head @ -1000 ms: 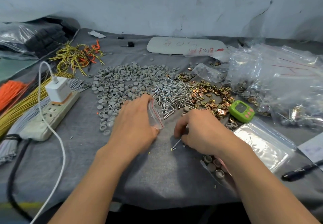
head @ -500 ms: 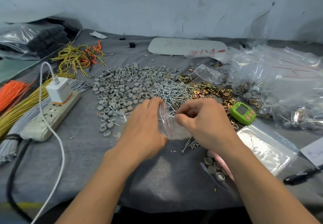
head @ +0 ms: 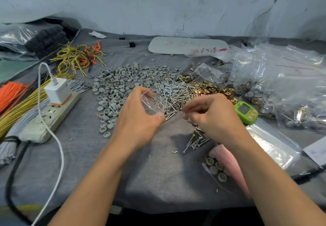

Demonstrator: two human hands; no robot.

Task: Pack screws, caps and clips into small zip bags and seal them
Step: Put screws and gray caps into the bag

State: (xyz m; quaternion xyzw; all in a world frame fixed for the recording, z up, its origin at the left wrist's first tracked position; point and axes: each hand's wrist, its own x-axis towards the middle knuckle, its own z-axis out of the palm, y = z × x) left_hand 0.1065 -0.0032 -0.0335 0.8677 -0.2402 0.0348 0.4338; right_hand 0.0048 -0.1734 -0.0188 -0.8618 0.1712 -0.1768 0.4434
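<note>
Left hand (head: 139, 118) gripped the small zip bag (head: 153, 105) between thumb and fingers, with the bag's mouth held open and turned toward the right, over the near edge of the screw pile (head: 176, 93). Right hand (head: 214, 117) hung near the bag with fingers curled inward; motion blur, so could not tell whether it pinched anything. A small loose heap of screws (head: 195, 140) lay on the grey cloth (head: 158, 176) below the right wrist. Grey caps (head: 121, 83) were spread left of the screw pile, brass clips (head: 208, 88) right of it. Green timer (head: 246, 112) sat just right of the right hand.
</note>
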